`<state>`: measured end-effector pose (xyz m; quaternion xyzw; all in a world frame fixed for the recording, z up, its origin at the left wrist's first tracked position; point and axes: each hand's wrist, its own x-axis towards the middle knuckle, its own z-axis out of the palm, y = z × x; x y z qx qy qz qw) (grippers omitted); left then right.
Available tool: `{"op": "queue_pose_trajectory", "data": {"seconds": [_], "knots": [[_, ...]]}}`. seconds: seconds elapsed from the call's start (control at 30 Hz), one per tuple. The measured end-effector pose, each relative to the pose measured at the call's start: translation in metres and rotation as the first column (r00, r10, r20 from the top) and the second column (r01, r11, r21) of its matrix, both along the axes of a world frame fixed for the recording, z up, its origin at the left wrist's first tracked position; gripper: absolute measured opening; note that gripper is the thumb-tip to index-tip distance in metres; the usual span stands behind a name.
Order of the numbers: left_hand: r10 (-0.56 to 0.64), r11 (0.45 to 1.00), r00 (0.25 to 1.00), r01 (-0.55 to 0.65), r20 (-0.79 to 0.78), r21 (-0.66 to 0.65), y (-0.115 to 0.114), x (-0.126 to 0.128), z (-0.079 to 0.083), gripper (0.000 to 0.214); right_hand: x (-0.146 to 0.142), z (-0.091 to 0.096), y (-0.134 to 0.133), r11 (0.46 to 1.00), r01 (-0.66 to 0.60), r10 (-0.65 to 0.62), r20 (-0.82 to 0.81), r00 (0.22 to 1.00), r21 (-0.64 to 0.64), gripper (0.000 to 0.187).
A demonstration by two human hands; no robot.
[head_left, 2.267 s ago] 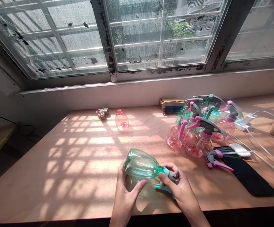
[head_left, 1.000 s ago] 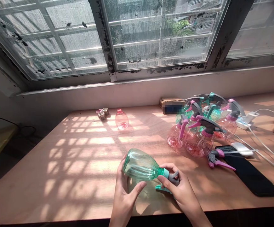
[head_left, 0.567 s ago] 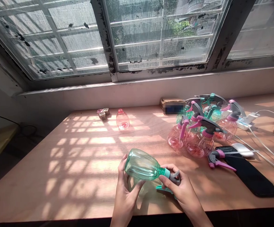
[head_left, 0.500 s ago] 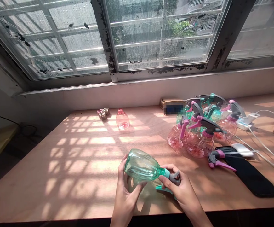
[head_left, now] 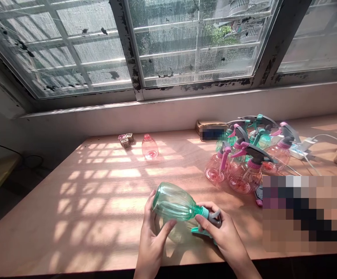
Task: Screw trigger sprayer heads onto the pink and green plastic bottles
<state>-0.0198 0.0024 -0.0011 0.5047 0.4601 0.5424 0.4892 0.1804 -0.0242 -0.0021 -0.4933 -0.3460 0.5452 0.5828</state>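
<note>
A clear green spray bottle [head_left: 174,202] lies tilted just above the wooden table [head_left: 93,201], base pointing up and left. My left hand [head_left: 152,238] wraps round its body from below. Around the grey and teal trigger head [head_left: 212,223] at the bottle's neck, the fingers of my right hand [head_left: 223,238] are closed. Both hands are near the table's front edge.
A cluster of pink and green spray bottles [head_left: 244,155] lies at the right. A headless pink bottle [head_left: 150,147] and small cubes [head_left: 126,139] sit at the back by the window wall. White cables and a power strip [head_left: 302,149] run at far right; a blurred patch covers the right front.
Hardly anything has moved. The bottle and both hands have stayed in place, with only slight shifts of my left fingers on the body.
</note>
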Motion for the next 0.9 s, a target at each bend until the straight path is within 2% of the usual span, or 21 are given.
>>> {"op": "queue_pose_trajectory", "data": {"seconds": [0.17,0.33,0.57,0.73,0.9], "knots": [[0.011,1.0,0.994,-0.011,-0.106,0.001,-0.008,0.003,0.006,0.082,-0.002,0.001,-0.001,1.0,0.016,-0.016,-0.017,1.0,0.015,0.047],[0.087,0.996,0.995,-0.089,-0.052,-0.03,-0.009,0.005,0.007,0.084,-0.006,0.01,-0.003,1.0,0.008,-0.008,-0.068,0.998,-0.006,0.045],[0.03,0.998,0.993,-0.024,-0.114,0.051,-0.003,0.004,0.006,0.076,0.002,0.004,-0.001,1.0,-0.008,0.009,-0.036,0.999,0.013,0.044],[0.024,0.999,0.995,-0.021,-0.097,0.034,-0.004,0.004,0.004,0.093,-0.001,0.004,-0.002,0.999,-0.024,0.025,-0.055,0.998,0.021,0.04],[0.084,0.996,0.996,-0.084,-0.023,0.015,-0.002,0.003,0.001,0.084,-0.008,0.01,-0.005,1.0,-0.028,0.029,-0.1,0.995,0.008,0.043]]}}
